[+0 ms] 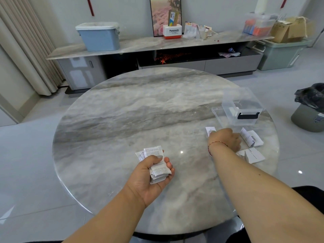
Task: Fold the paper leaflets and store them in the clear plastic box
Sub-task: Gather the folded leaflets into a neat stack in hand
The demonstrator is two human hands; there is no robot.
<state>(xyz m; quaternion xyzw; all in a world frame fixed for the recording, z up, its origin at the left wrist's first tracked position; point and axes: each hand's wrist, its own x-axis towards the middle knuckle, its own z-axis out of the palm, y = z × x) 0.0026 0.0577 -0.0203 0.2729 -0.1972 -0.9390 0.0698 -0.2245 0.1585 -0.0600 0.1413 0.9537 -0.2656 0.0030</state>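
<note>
folded paper leaflets (158, 165), thin, light, limp and slippery in a stack, pinched thumb-over-fingers in left hand (150, 174) above the table (122, 111); right hand (225, 138) curled, finger state unclear, over loose leaflets (250, 137) beside clear plastic box (242, 109); best taken by creased edges.

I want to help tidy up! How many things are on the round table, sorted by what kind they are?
Clear plastic box: 1
Paper leaflets lying loose on the table: 3, one by the right hand at, one at, one at
Bundle of folded leaflets in the left hand: 1 bundle; sheets too bunched to count
Total: 5
</note>
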